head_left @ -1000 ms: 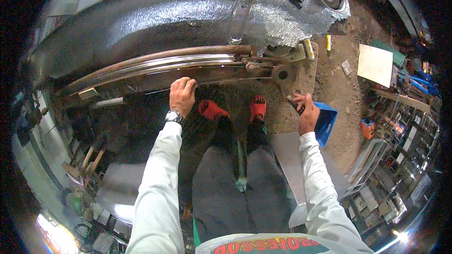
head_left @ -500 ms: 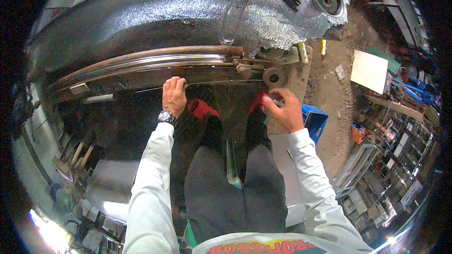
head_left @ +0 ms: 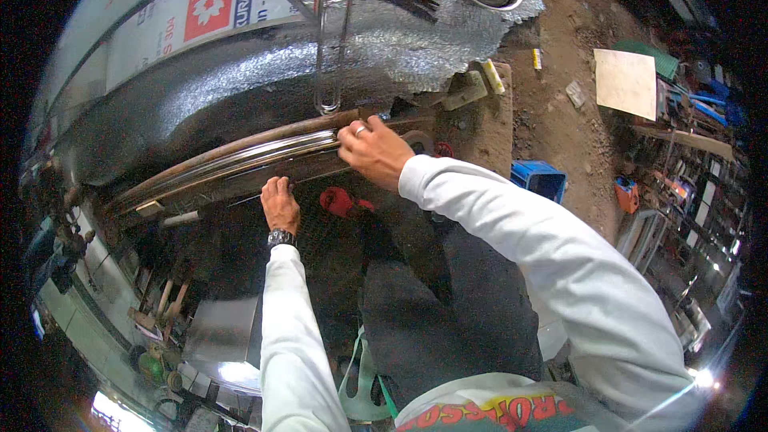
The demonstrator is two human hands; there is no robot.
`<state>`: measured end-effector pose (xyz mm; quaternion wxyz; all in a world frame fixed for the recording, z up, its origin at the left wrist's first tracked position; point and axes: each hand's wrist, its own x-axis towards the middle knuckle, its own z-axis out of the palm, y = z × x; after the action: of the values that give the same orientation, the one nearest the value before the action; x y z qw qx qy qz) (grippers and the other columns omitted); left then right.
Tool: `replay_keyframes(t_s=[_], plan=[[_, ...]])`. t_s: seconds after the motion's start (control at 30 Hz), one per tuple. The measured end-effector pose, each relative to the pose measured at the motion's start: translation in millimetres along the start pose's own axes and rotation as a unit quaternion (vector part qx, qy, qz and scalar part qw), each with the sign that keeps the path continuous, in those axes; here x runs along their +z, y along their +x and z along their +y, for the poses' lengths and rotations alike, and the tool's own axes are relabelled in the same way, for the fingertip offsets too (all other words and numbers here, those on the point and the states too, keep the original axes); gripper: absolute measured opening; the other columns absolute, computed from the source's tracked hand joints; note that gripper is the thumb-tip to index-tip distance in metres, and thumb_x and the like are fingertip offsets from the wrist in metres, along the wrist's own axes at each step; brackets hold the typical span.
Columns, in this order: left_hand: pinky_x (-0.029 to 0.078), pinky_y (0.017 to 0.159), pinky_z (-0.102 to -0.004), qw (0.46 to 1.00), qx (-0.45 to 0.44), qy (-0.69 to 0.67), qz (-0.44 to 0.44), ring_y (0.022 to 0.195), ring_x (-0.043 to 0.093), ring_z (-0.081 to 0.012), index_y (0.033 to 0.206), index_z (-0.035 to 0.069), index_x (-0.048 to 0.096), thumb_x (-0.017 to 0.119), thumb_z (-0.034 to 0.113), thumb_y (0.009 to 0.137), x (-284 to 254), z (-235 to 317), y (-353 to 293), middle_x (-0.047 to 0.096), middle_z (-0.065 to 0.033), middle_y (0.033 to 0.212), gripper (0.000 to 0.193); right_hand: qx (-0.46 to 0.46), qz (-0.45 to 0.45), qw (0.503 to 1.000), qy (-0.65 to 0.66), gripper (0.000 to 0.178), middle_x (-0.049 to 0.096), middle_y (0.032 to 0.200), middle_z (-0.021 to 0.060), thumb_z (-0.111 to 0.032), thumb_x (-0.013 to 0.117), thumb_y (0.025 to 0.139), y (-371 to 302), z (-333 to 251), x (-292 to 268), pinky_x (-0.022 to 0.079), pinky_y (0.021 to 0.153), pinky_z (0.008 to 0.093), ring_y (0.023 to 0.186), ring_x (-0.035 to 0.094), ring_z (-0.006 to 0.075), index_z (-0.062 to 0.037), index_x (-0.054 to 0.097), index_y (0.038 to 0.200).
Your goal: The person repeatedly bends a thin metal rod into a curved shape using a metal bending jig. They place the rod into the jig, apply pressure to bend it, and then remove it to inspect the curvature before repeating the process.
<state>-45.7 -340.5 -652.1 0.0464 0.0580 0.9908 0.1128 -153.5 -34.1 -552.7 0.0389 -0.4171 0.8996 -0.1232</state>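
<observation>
Toward nine o'clock, gripping a thin rod point(head_left: 246, 202) in the curled left hand point(head_left: 280, 206); near twelve, bending the right hand point(head_left: 374, 150) at the shiny strips' point(head_left: 280, 149) ends, cannot tell whether grasping.

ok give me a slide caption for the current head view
Right hand at the end of shiny metal rods, left hand lower in frame, silver foil beyond.

Workshop, dirt floor point(head_left: 546, 132), long metal rods point(head_left: 276, 149), piled clutter point(head_left: 698, 220)

Both hands point(head_left: 280, 206) point(head_left: 374, 152) forward (seemingly curled)
</observation>
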Motion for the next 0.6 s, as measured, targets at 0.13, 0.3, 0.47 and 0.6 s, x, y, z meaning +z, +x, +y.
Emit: replay_keyframes(t_s=[0.13, 0.3, 0.47, 0.6], plan=[[0.045, 0.094, -0.0464, 0.999, -0.026, 0.011, -0.020, 0.111, 0.055, -0.0359, 0.113, 0.008, 0.059, 0.060, 0.009, 0.092, -10.3, -15.6, -6.8, 0.058, -0.0133, 0.116, 0.021, 0.355, -0.148, 0.898, 0.216, 0.054, 0.068, 0.092, 0.0192, -0.051, 0.058, 0.092, -41.0, -5.0, -40.0, 0.055, 0.079, 0.0465, 0.086, 0.069, 0.0367, 0.0014, 0.068, 0.098], [0.045, 0.094, -0.0468, 0.999, 0.007, 0.005, -0.031, 0.110, 0.055, -0.0358, 0.113, 0.008, 0.058, 0.061, 0.011, 0.093, -10.0, -13.4, 1.9, 0.058, -0.0129, 0.114, 0.020, 0.620, -0.326, 0.314, 0.641, 0.079, 0.070, 0.072, 0.0158, -0.073, 0.044, 0.095, -128.2, -41.4, -20.7, 0.056, 0.063, 0.0378, 0.063, 0.069, 0.0275, 0.0022, 0.067, 0.088], [0.044, 0.093, -0.0474, 0.999, 0.040, -0.008, -0.031, 0.108, 0.055, -0.0354, 0.113, 0.009, 0.058, 0.061, 0.011, 0.093, -9.5, -15.9, 0.7, 0.058, -0.0123, 0.112, 0.021, 0.626, -0.059, 0.096, 0.772, 0.031, 0.059, 0.069, 0.0065, -0.041, 0.067, 0.091, -155.6, -58.8, 4.6, 0.042, 0.050, 0.0316, 0.055, 0.053, 0.0175, -0.0144, 0.053, 0.083], [0.044, 0.093, -0.0473, 0.998, 0.051, -0.009, -0.024, 0.107, 0.055, -0.0350, 0.113, 0.009, 0.058, 0.062, 0.012, 0.093, -11.1, -25.3, 3.0, 0.057, -0.0120, 0.111, 0.021, 0.654, 0.136, 0.159, 0.727, 0.034, 0.051, 0.058, 0.0001, -0.045, 0.064, 0.090, -159.7, -17.1, -27.6, 0.038, 0.050, 0.0316, 0.054, 0.051, 0.0165, -0.0184, 0.051, 0.072]])
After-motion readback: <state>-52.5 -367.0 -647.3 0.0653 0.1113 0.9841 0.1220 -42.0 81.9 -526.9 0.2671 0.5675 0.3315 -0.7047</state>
